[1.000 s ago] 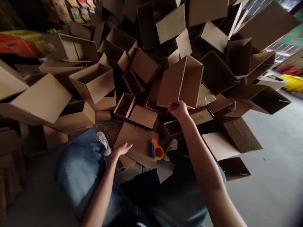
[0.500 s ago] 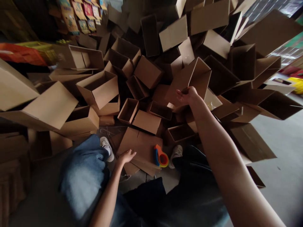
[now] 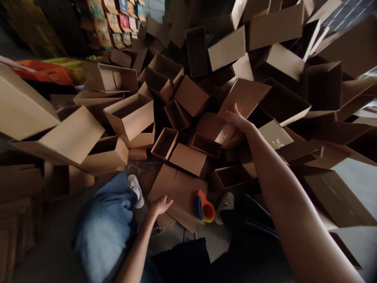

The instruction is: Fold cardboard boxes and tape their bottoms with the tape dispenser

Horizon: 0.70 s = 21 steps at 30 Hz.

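- The right hand (image 3: pixel 238 117) is far out in front, at the tipped box (image 3: pixel 246 92) in the big pile of boxes (image 3: pixel 191 96).
- Its grip looks loose, with the fingers spread and one finger poking up. (I can't tell if the fingers touch the cardboard.)
- The tipped box leans at a slant, with one flat brown side facing up.
- The left hand (image 3: pixel 161 205) is down low, over the left edge of the flat cardboard (image 3: pixel 184 186). Its grip is loose too, and the fingers point to the right.
- The flat cardboard lies on the floor (image 3: pixel 179 232) between the two feet, just in front of the pile.
- The tape dispenser (image 3: pixel 201 197) sits on the right side of the flat cardboard. It is orange, blue and yellow, with a round ring.
- A white shoe (image 3: pixel 135 190) is on the left of the flat cardboard, and a pale shoe (image 3: pixel 226 203) is close to the tape dispenser on the right.
- A small box (image 3: pixel 165 143) with its top open is just behind the flat cardboard.
- Far left, brown sheets (image 3: pixel 17 216) are stacked up.
- Behind them, there is something orange (image 3: pixel 48 72), and bright packs (image 3: pixel 113 25) show at the top.
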Each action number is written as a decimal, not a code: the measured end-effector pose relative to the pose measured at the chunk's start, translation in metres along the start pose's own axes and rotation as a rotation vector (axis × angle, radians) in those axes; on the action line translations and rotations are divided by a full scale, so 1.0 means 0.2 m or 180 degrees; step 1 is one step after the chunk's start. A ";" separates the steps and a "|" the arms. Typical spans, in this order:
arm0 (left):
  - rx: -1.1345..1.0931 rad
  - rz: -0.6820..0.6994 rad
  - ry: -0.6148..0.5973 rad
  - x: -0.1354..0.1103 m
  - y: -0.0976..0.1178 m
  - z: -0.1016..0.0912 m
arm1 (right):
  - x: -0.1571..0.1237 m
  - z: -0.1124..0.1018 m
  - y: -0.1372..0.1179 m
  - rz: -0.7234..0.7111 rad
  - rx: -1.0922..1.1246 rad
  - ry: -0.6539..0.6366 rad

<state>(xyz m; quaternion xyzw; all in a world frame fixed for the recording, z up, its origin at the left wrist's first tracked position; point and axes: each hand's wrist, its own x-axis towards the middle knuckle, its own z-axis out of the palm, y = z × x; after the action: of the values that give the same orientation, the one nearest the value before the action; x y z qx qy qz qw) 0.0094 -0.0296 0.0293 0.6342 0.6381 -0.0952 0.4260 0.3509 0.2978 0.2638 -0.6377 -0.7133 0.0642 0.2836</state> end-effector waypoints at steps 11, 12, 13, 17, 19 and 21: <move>-0.0037 -0.0201 -0.0014 0.09 -0.07 0.07 | 0.06 0.17 0.13 -0.0504 -0.1154 -0.0538; -0.0042 -0.0195 -0.0017 0.11 -0.07 0.07 | 0.09 0.19 0.15 -0.0503 -0.1071 -0.0560; -0.0046 -0.0191 -0.0020 0.11 -0.08 0.07 | 0.12 0.20 0.17 -0.0499 -0.0967 -0.0569; -0.0058 -0.0203 0.0016 0.15 -0.09 0.08 | 0.18 0.24 0.22 -0.0544 -0.0709 -0.0491; -0.0052 -0.0227 0.0039 0.16 -0.09 0.09 | 0.18 0.22 0.23 -0.0665 -0.0753 -0.0410; -0.0022 -0.0220 0.0006 0.17 -0.09 0.10 | 0.17 0.19 0.22 -0.0826 -0.0830 -0.0352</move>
<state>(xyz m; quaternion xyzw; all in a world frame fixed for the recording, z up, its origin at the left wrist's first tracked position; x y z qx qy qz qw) 0.0078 -0.0209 -0.0136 0.6105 0.6604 -0.1071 0.4240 0.3708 0.3482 0.2235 -0.5672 -0.8063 -0.0309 0.1648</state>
